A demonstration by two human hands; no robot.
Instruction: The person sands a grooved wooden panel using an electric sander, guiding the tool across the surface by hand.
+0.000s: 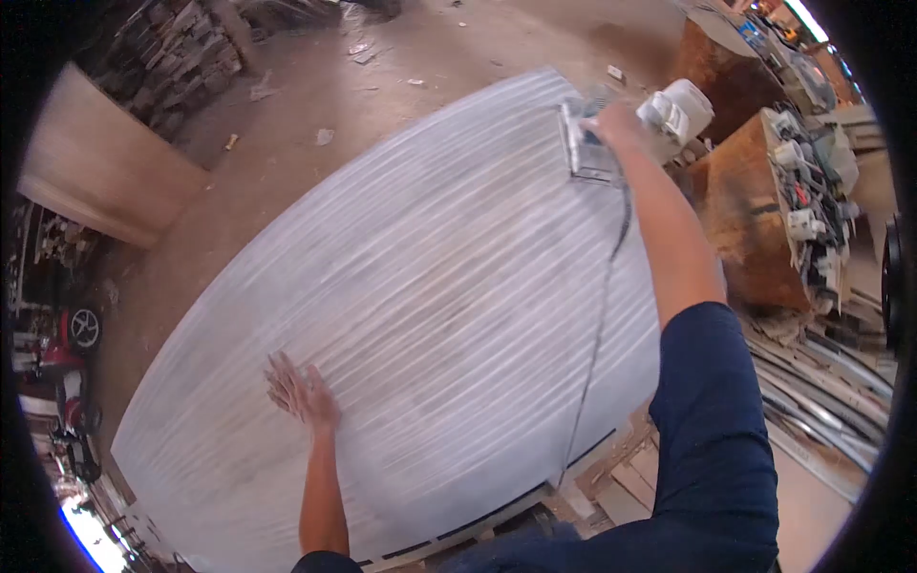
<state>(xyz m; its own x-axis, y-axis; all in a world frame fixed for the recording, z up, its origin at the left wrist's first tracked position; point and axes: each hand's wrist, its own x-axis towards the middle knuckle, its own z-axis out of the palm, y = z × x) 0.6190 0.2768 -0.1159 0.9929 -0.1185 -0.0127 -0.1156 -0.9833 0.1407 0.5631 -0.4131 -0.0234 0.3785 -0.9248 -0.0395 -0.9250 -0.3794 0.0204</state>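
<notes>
A large pale board (420, 277) with dusty, streaked grooves spreads in front of me. My left hand (304, 393) lies on its near left part, dusty, with the fingers spread and nothing held. Toward the far right end, my right hand (616, 129) is wrapped round a power tool (586, 143) that rests on the board. The grip is partly blurred. A dark cord (600, 325) runs from the tool across the board to its near edge. Close to my right hand is a white container-like part (680, 107); whether it joins the tool, I cannot tell.
A wooden panel (105, 162) stands at the left, near stacked wood pieces (177, 62). Brown cabinets (755, 215) carry cluttered items on the right. Long strips and pipes (821, 392) lie at the lower right. A red wheeled vehicle (69, 353) is at the far left.
</notes>
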